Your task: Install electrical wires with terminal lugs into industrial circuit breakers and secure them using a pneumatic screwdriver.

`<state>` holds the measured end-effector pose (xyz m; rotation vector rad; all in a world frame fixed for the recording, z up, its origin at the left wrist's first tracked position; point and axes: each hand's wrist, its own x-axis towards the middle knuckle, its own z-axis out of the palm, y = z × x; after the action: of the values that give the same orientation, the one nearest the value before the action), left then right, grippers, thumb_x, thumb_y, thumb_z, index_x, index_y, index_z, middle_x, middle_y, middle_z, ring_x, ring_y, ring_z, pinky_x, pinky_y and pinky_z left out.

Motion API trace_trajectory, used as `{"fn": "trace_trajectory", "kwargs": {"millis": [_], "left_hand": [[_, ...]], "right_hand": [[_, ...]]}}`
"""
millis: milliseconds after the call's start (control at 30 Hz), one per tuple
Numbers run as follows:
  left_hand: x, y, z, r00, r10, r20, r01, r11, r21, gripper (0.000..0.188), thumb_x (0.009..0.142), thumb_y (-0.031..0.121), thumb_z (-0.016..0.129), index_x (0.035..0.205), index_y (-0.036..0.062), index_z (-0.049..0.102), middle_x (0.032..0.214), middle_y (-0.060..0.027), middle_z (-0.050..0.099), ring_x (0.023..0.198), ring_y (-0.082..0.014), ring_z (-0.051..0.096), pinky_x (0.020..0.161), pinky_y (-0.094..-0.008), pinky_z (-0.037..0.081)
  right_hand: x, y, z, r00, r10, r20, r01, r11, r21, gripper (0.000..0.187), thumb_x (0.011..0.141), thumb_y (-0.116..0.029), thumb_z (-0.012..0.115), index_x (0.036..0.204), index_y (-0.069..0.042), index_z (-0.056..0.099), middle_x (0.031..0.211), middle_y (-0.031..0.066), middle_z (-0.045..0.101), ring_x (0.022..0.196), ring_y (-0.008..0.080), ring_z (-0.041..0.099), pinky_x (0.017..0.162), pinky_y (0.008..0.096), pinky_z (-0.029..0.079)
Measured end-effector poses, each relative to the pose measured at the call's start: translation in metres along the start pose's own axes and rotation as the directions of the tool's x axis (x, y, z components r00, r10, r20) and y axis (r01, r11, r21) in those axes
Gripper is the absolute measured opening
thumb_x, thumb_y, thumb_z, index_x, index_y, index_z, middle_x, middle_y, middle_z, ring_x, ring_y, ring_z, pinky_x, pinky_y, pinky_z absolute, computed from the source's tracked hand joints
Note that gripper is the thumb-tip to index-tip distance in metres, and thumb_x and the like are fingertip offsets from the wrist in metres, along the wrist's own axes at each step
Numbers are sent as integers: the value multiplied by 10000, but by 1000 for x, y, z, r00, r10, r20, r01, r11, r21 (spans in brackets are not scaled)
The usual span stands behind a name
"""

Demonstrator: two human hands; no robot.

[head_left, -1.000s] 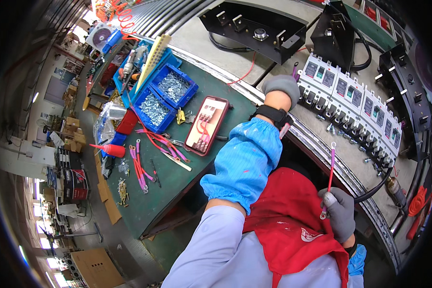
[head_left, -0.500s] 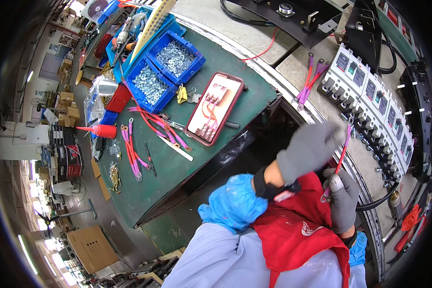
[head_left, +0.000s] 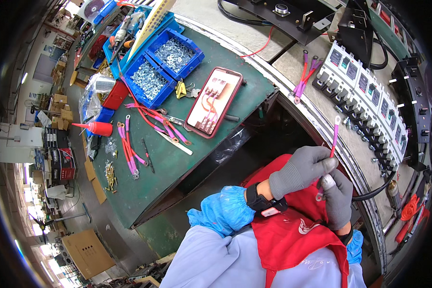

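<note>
Both my hands wear grey gloves and hold a short red cable (head_left: 335,139) in front of my red apron. The cable has pink sleeves and a ring lug at each end; one lug points up and away, the other hangs below my fingers. My left hand (head_left: 300,170) is closed in a pinch around the cable's middle. Just below it, my right hand (head_left: 338,199) grips the lower part between thumb and fingers. Further right stands a row of white circuit breakers (head_left: 362,93) with bolts along its near side.
A phone (head_left: 215,102) showing a wiring picture lies on the green bench (head_left: 177,173). Blue bins (head_left: 151,81) of washers and nuts, more red cables (head_left: 128,146), brass screws (head_left: 110,176) and a red squeeze bottle (head_left: 99,128) are around it. More lugged cables (head_left: 306,79) lie beside the breakers.
My left hand has come down from near the cable's upper lug and closed on its middle, beside my right hand. The cable has shifted slightly left.
</note>
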<state>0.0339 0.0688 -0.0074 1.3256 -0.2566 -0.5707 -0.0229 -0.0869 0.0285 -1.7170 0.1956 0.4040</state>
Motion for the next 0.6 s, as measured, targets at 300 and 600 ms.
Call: {"fn": "trace_trajectory", "kwargs": {"millis": [300, 600], "left_hand": [[-8, 4, 18, 987, 19, -158, -34, 995, -93, 312, 957, 296, 556, 919, -7, 620, 691, 15, 503, 615, -48, 456, 524, -224, 386], [-6, 3, 30, 991, 19, -135, -36, 991, -126, 301, 964, 290, 545, 962, -1, 623, 688, 24, 519, 595, -33, 454, 493, -212, 368]], "right_hand": [[-14, 1, -9, 999, 34, 18, -34, 999, 23, 322, 912, -290, 555, 1006, 13, 608, 729, 4, 559, 602, 59, 480, 541, 218, 385], [-20, 3, -9, 993, 93, -77, -88, 994, 67, 285, 927, -268, 534, 982, 0, 612, 730, 20, 591, 582, 56, 507, 505, 205, 393]]}}
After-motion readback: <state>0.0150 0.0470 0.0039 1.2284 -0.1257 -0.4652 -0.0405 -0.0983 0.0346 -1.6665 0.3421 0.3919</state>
